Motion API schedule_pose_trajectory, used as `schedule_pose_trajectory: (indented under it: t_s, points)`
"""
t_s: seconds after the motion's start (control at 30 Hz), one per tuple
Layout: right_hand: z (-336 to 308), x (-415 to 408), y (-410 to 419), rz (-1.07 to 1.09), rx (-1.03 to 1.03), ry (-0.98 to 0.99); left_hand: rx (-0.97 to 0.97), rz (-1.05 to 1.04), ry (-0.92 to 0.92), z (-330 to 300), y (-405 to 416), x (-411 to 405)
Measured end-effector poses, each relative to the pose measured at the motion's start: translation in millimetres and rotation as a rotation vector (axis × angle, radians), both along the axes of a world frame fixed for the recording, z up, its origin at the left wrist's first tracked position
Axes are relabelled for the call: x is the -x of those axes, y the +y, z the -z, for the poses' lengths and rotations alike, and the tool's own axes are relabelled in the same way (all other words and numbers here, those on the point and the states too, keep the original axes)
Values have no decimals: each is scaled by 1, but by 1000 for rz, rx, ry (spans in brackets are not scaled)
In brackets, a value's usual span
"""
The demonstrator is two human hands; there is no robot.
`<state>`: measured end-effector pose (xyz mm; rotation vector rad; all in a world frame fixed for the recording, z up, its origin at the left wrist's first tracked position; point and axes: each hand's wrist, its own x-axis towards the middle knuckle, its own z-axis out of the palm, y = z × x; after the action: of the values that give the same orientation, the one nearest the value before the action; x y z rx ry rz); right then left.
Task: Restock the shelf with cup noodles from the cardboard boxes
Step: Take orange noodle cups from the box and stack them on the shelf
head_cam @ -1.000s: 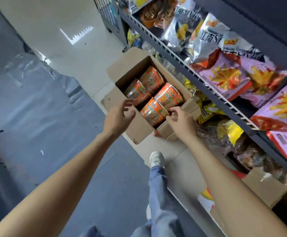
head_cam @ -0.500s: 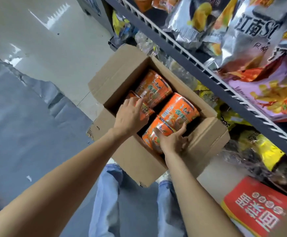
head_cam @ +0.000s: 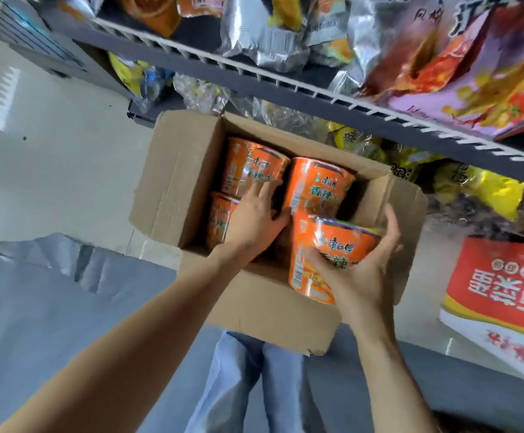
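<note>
Four orange cup noodles are visible in the open cardboard box [head_cam: 173,195], which sits on the floor directly below the wire shelf [head_cam: 285,85]. Our right hand [head_cam: 357,276] grips the nearest cup noodle [head_cam: 326,245], thumb across its printed side and fingers curled over the far rim; this cup is tilted and sits higher than the others, at the box's near right corner. Our left hand [head_cam: 254,220] reaches into the box with fingers spread; it rests on the near left cup [head_cam: 220,217], its fingertips touching the far left cup [head_cam: 251,167]. We cannot tell whether this hand is gripping either one. The far right cup [head_cam: 317,185] lies on its side just beyond the held cup. The two hands are close together but not touching.

The shelf above carries silver and purple snack bags [head_cam: 426,57]. Yellow packets [head_cam: 485,189] lie on the level beneath it, behind the box. A red and white package [head_cam: 501,295] lies to the right of the box. Our blue trouser legs [head_cam: 248,385] show below the box.
</note>
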<state>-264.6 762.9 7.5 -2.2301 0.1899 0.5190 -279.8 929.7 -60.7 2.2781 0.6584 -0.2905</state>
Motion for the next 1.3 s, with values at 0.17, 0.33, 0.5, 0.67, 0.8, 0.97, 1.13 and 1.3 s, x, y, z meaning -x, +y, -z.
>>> schedule_pose_trajectory:
  t_s: [0.17, 0.33, 0.5, 0.67, 0.8, 0.97, 1.13, 1.3]
  points:
    - [-18, -25, -38, 42, -75, -216, 111, -27, 203, 22, -50, -55]
    - [-4, -41, -50, 97, -118, -199, 92, -227, 277, 43, -73, -75]
    - [-18, -39, -64, 143, -67, -135, 141, -318, 92, 29, -70, -58]
    - [-78, -27, -80, 216, -233, -86, 352, -451, -177, -43, -61, -18]
    - [-153, -18, -68, 169, -477, -33, 331, -404, -277, -124, -41, 21]
    - [-264, -6, -34, 30, -609, -60, 218, -322, -360, -256, -4, 60]
    - [-363, -7, 11, 49, -782, -72, -50, -147, -505, -364, 36, 83]
    - [-408, -23, 59, 13, -841, -147, -107, -106, -615, -407, 74, 68]
